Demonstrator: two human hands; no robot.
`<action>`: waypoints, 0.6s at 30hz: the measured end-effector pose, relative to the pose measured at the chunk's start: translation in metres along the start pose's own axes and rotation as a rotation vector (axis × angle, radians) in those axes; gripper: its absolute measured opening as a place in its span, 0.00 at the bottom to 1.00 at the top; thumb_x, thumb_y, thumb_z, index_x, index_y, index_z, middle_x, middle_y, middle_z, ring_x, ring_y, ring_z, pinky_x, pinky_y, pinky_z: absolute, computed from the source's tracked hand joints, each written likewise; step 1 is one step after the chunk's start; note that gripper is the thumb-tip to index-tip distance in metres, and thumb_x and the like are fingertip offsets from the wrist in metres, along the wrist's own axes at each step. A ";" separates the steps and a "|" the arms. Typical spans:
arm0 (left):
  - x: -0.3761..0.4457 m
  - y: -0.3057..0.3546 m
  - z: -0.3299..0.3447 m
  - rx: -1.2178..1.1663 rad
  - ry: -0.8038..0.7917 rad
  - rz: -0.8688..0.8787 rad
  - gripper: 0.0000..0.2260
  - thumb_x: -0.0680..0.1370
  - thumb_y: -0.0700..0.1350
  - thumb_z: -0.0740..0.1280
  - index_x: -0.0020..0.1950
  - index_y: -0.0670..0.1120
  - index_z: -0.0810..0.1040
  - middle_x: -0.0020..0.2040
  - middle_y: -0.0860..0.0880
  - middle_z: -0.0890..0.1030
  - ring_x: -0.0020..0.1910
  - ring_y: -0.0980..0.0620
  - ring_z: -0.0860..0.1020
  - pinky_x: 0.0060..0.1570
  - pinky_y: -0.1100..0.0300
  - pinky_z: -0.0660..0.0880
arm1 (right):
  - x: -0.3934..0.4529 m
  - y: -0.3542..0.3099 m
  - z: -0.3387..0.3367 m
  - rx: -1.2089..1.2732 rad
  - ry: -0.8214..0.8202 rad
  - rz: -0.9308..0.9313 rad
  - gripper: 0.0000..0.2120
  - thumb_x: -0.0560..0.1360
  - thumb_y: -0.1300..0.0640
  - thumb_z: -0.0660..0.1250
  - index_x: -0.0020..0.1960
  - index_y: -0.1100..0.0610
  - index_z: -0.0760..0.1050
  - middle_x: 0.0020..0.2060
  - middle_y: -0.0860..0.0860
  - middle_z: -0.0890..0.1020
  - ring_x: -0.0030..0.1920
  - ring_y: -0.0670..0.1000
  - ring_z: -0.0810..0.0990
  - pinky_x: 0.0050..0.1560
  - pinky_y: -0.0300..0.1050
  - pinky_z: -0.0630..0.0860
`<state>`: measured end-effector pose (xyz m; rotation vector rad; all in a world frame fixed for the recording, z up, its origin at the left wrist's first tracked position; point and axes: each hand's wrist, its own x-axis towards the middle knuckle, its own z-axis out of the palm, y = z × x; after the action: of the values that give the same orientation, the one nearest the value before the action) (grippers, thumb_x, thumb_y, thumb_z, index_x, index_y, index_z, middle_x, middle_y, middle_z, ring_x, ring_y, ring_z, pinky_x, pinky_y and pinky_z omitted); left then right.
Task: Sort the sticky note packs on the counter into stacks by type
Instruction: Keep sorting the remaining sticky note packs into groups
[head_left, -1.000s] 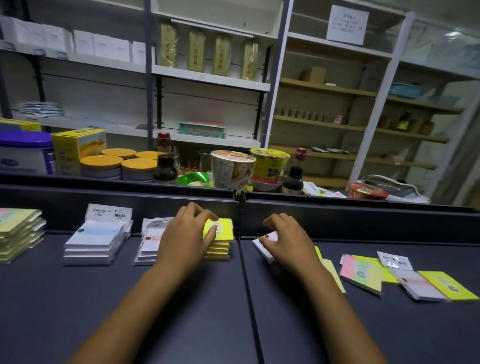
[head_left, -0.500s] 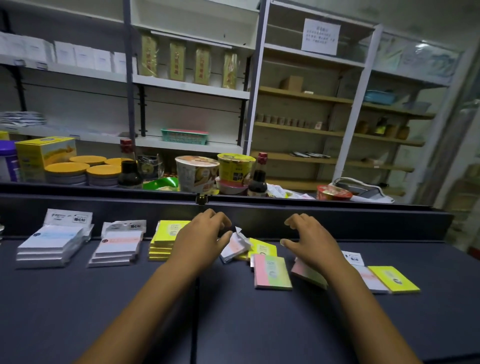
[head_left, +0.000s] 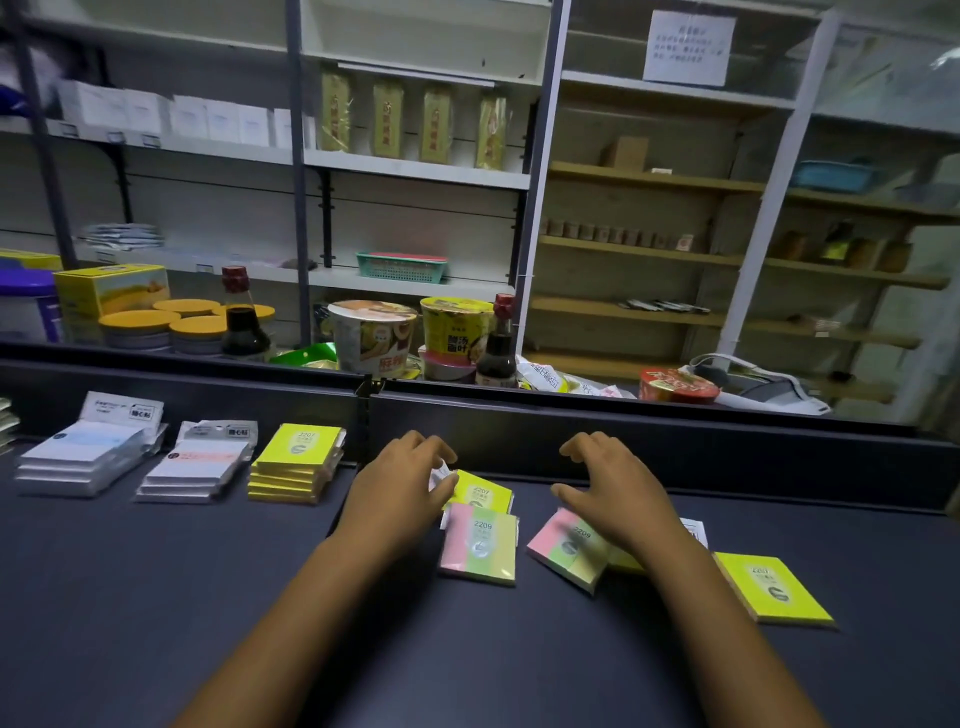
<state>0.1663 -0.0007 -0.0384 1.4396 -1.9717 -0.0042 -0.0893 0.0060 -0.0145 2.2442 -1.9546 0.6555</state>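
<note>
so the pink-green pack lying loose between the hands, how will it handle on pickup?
The pink-green pack looks like a flat, thick block of paper, so it is probably stiff and light. Its glossy face suggests a plastic wrap, maybe slippery to pinch. It overlaps a yellow pack, so lifting it may drag that one.

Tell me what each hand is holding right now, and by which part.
The left hand pinches a white-wrapped pack by its edge. The right hand hovers open over a pink-green pack, holding nothing.

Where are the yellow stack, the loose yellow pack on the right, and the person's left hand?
Yellow stack (head_left: 298, 444): head view, top pack's face.
Loose yellow pack (head_left: 774, 592): head view, its top face.
Left hand (head_left: 400, 488): head view, back of hand.
</note>
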 end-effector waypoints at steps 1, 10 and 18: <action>0.001 -0.002 0.002 -0.008 -0.001 -0.021 0.10 0.78 0.54 0.65 0.59 0.57 0.75 0.54 0.57 0.75 0.55 0.57 0.74 0.44 0.60 0.71 | 0.001 0.001 0.002 0.008 -0.002 -0.010 0.21 0.75 0.45 0.70 0.66 0.47 0.70 0.60 0.45 0.75 0.60 0.47 0.75 0.58 0.45 0.75; 0.024 -0.027 0.016 -0.041 -0.024 -0.209 0.11 0.80 0.47 0.63 0.62 0.52 0.77 0.59 0.51 0.75 0.60 0.51 0.75 0.53 0.53 0.75 | 0.031 -0.007 0.023 0.095 0.020 -0.064 0.20 0.75 0.45 0.70 0.64 0.48 0.72 0.58 0.44 0.76 0.60 0.47 0.75 0.59 0.45 0.74; 0.026 -0.048 0.023 0.035 -0.235 -0.281 0.21 0.81 0.53 0.62 0.74 0.50 0.67 0.70 0.46 0.73 0.68 0.47 0.70 0.65 0.51 0.70 | 0.051 -0.017 0.038 0.126 0.001 -0.109 0.20 0.75 0.45 0.69 0.64 0.49 0.72 0.58 0.45 0.76 0.61 0.47 0.74 0.61 0.47 0.74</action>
<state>0.1912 -0.0499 -0.0606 1.7972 -1.9404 -0.2762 -0.0586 -0.0505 -0.0260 2.4024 -1.8229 0.7854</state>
